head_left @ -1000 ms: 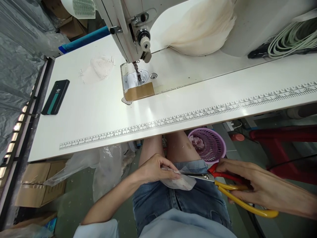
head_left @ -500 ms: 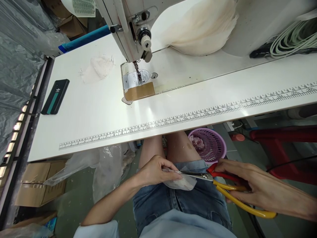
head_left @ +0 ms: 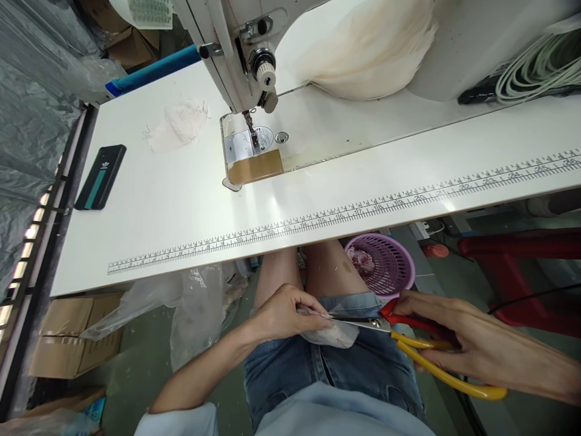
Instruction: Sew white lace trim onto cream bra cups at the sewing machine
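Observation:
Over my lap, my left hand (head_left: 290, 312) pinches a small piece of sheer whitish fabric (head_left: 336, 335) between thumb and fingers. My right hand (head_left: 454, 327) grips a pair of scissors (head_left: 408, 344) with one red and one yellow handle. Their blades point left and lie at the fabric's upper edge, close to my left fingertips. Whether the blade tips are parted is hard to see. Part of the fabric is hidden under my left fingers.
A sewing machine (head_left: 245, 66) stands on the white table (head_left: 172, 200), which has a printed ruler along its front edge. On it lie a thin fabric piece (head_left: 179, 124), a dark phone (head_left: 100, 177) and pale cloth (head_left: 367, 54). Below is a purple basket (head_left: 399, 266).
Both hands, the fabric and the scissors stay almost in place. The scissors' handles have drawn very slightly closer to the left since the earliest frame.

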The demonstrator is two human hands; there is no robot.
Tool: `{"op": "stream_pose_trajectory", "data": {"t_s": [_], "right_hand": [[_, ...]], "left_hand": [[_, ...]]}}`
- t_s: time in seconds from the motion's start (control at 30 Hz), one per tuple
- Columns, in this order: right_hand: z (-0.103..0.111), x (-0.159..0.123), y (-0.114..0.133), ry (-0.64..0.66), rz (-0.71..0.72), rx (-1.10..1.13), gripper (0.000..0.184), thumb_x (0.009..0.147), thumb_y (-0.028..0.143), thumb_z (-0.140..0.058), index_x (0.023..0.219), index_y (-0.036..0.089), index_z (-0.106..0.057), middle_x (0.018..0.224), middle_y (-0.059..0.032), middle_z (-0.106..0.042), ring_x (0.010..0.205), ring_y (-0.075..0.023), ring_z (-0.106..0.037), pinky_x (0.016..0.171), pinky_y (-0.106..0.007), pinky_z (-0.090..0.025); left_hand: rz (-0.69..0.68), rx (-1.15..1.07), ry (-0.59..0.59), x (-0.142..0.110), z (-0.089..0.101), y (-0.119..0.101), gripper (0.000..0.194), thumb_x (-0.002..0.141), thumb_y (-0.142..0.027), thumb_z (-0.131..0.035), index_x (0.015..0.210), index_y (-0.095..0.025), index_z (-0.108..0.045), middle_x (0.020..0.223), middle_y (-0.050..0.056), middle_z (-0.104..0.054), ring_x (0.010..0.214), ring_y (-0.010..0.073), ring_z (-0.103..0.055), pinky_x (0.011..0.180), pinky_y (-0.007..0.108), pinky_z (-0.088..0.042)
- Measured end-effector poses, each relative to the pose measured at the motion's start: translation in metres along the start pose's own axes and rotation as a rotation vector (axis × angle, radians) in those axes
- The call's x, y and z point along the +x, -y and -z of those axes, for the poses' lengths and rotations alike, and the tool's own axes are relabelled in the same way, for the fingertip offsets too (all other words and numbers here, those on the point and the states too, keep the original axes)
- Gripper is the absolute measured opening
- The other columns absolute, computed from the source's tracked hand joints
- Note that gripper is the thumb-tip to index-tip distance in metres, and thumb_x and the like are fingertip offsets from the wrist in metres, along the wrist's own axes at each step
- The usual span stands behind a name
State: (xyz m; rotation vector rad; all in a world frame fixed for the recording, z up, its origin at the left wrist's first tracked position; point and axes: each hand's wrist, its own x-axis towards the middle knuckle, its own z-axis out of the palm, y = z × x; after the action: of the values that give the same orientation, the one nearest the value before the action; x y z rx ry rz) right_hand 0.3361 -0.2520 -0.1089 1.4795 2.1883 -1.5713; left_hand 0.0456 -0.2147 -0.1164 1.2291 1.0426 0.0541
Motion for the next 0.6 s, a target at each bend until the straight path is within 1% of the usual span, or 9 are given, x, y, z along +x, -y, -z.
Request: {"op": "stream_pose_trajectory", "data": {"t_s": [0.13,0.23,0.37,0.47,0.6], "right_hand": [[0.0007,0.0004,0.0015,-0.012,0.022,-0.005,0.030,0.079,0.037,-0.056,0.108,0.029,-0.056,0.107,-0.0028,-0.063,0.090,-0.0234,-0.061,0.071,-0.028,-0.048],[0.0009,-0.0006,0.0006,-0.012,0.003,-0.008,0.032,0.078,0.037,-0.057,0.109,0.029,-0.056,0.108,-0.0037,-0.063,0.089,-0.0239,-0.061,0.070,-0.029,-0.048],[0.0005,-0.0013,-0.0011,-0.026,-0.012,-0.021,0.032,0.079,0.039,-0.057,0.110,0.029,-0.055,0.110,-0.0040,-0.063,0.093,-0.0253,-0.061,0.073,-0.030,-0.048],[0.0005,-0.0007,0.0000,-0.042,0.012,-0.027,0.031,0.078,0.038,-0.058,0.107,0.029,-0.056,0.109,-0.0039,-0.063,0.092,-0.0255,-0.061,0.073,-0.030,-0.048],[0.0015,-0.0001,0.0027,-0.052,0.040,-0.021,0.030,0.076,0.036,-0.060,0.105,0.029,-0.057,0.105,-0.0030,-0.064,0.089,-0.0244,-0.062,0.071,-0.029,-0.047]], "left_hand": [[0.006,-0.003,-0.008,0.0004,-0.0004,0.0003,0.040,0.069,-0.050,-0.068,0.081,-0.013,-0.075,0.061,0.004,-0.064,0.052,0.0095,-0.047,0.047,0.021,-0.031],[-0.001,-0.012,-0.010,0.0004,-0.0002,0.0005,0.039,0.069,-0.050,-0.068,0.081,-0.013,-0.075,0.060,0.004,-0.063,0.051,0.0090,-0.045,0.046,0.021,-0.030],[-0.002,-0.028,-0.011,-0.0002,0.0005,-0.0003,0.039,0.069,-0.049,-0.068,0.082,-0.013,-0.075,0.061,0.004,-0.064,0.051,0.0094,-0.046,0.047,0.021,-0.031],[0.005,-0.033,-0.003,-0.0004,0.0007,-0.0009,0.039,0.068,-0.049,-0.069,0.082,-0.012,-0.075,0.063,0.005,-0.065,0.053,0.0103,-0.048,0.048,0.021,-0.032],[0.002,-0.026,0.008,0.0004,0.0003,-0.0007,0.040,0.069,-0.049,-0.068,0.082,-0.012,-0.075,0.062,0.004,-0.064,0.052,0.0099,-0.047,0.048,0.021,-0.031]]}}
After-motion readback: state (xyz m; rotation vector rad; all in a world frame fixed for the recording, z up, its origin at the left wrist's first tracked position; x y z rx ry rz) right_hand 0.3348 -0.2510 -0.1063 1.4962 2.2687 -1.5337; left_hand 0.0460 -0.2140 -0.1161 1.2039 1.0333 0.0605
